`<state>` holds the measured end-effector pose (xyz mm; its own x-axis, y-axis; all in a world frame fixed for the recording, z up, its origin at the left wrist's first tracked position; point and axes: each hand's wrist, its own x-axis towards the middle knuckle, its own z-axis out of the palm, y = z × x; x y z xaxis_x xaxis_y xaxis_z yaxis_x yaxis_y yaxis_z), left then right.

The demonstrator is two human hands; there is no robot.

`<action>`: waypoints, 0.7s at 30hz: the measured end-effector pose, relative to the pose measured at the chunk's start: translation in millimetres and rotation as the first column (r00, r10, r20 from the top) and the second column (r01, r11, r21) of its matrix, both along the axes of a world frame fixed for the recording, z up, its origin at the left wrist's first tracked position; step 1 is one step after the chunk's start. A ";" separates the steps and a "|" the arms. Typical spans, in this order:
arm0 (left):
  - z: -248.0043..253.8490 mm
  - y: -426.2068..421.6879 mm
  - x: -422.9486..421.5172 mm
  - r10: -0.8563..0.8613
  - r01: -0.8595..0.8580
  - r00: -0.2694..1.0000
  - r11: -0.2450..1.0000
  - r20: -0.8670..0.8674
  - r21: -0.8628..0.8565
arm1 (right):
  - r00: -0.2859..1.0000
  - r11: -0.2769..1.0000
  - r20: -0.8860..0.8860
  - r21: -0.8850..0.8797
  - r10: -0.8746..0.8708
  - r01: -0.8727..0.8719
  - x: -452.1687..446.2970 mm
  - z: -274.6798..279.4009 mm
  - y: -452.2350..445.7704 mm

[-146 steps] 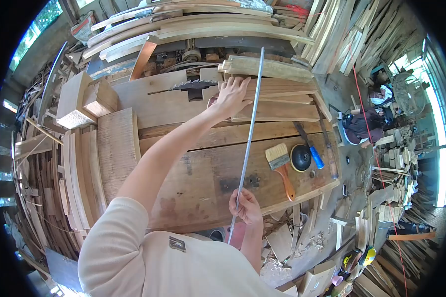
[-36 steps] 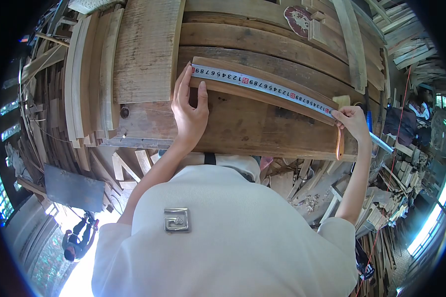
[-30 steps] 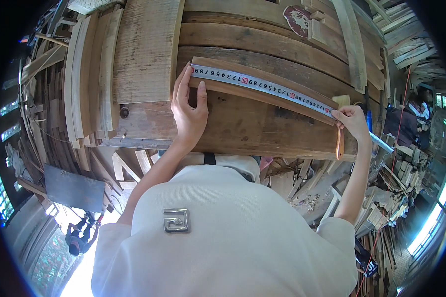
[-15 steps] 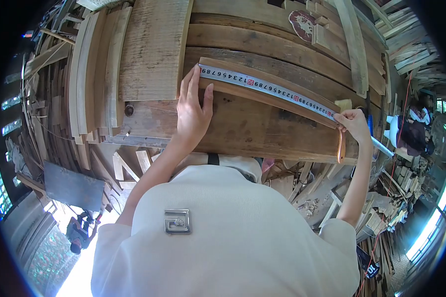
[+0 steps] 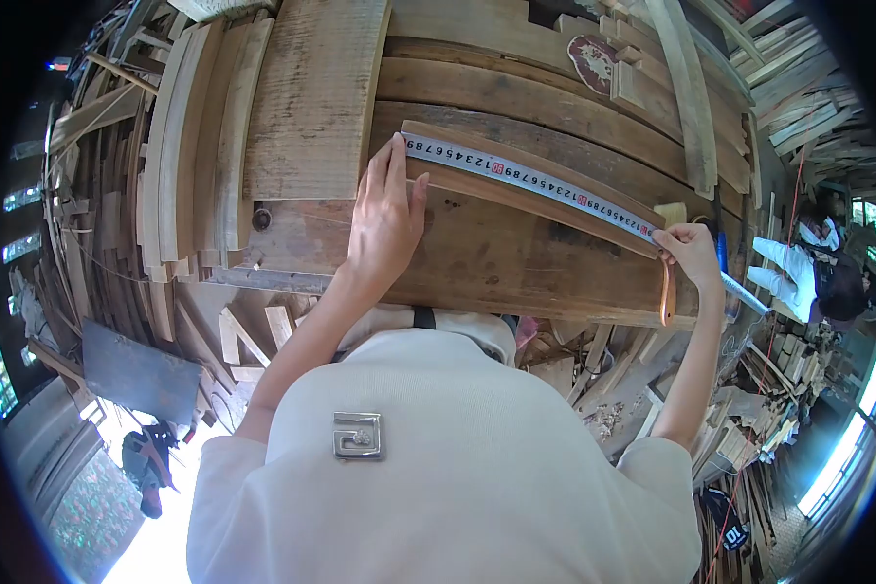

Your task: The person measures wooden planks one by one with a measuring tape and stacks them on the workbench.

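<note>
A pale tape measure (image 5: 530, 178) lies stretched along a narrow wooden strip (image 5: 535, 209) on the workbench. My left hand (image 5: 387, 224) is at the strip's left end, fingers straight and thumb apart, with a fingertip touching the tape's end. At the other end my right hand (image 5: 689, 251) pinches the tape between thumb and fingers. Beyond that hand the tape runs on past the bench edge. Beside my right hand is a brush with an orange handle (image 5: 668, 295); pale bristles (image 5: 671, 211) show on the strip's far side. A blue object (image 5: 721, 250) is partly hidden behind my wrist.
A wide board (image 5: 311, 107) and several stacked planks (image 5: 190, 146) lie to the left on the workbench (image 5: 516, 263). Wood offcuts (image 5: 633, 88) and a long batten (image 5: 686, 97) are at the back right. Two other people (image 5: 148, 457) (image 5: 827, 273) are farther off, one each side.
The view has shifted slightly. Both hands keep their places at the two ends of the tape and strip. The people in the background have changed posture.
</note>
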<state>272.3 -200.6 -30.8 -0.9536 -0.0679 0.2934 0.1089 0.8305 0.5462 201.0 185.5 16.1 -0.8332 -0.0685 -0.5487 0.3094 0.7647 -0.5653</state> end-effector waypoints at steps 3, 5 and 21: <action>10.6 5.5 4.3 -0.042 0.042 0.997 0.999 0.059 0.002 | 0.999 0.999 -0.032 -0.038 -0.020 0.018 8.0 3.1 1.2; 24.9 11.3 5.6 -0.118 0.116 0.991 0.992 0.062 0.044 | 0.992 0.993 -0.078 -0.072 -0.099 0.093 14.4 9.7 4.5; 22.5 20.5 -50.8 -0.513 0.546 0.836 0.814 0.194 -0.200 | 0.920 0.939 -0.222 -0.196 -0.324 0.284 44.3 32.4 8.7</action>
